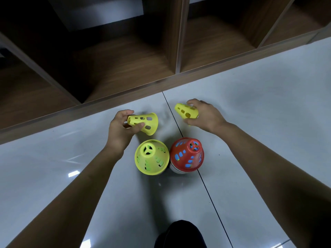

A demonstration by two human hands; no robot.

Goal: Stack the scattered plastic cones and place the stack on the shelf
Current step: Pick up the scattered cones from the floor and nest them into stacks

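- While both arms reach in from the bottom of the frame, the left hand (119, 129) is clamped round the narrow end of a tipped yellow cone (143, 123), left of centre.
- The right hand (206, 115) grips a second yellow cone (187, 111) near its wide end, right of centre.
- Lower centre, a standing yellow cone (151, 157) sits just beside a red cone (187, 154) on the floor (250, 122).
- The shelf (125, 68) fills the top of the frame.

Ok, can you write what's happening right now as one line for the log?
left hand: holds yellow cone | right hand: holds second yellow cone | floor: yellow-topped stack, red-topped stack | shelf: no cones
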